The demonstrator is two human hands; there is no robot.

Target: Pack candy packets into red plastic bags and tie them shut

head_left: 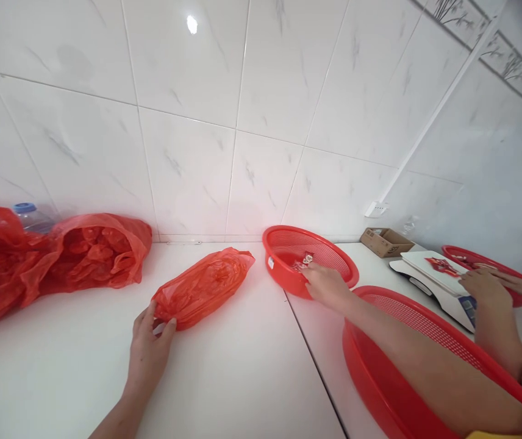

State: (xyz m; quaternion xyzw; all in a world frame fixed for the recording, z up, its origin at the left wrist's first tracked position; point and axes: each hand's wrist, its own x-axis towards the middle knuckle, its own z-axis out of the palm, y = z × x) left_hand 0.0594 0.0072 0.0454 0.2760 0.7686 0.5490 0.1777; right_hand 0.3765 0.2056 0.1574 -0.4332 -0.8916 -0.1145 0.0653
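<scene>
My left hand (149,344) pinches the near end of a red plastic bag (206,286) between thumb and fingers. The bag lies on its side on the white table, slightly puffed. Over the rim of a small red plastic basket (283,277) reaches my right hand (327,285), its fingers closed on a small clear packet (304,261) with red and white print. The fingertips are partly hidden, and the basket's floor shows only in part. My right forearm crosses above a larger red basket (357,360).
Stuffed red plastic bags (100,253) and a blue-capped bottle (25,210) stand at the left. To the right are a cardboard box (384,242), a white scale (419,289) bearing a red packet (441,266), a co-worker's hands (485,289) and another red basket (512,271).
</scene>
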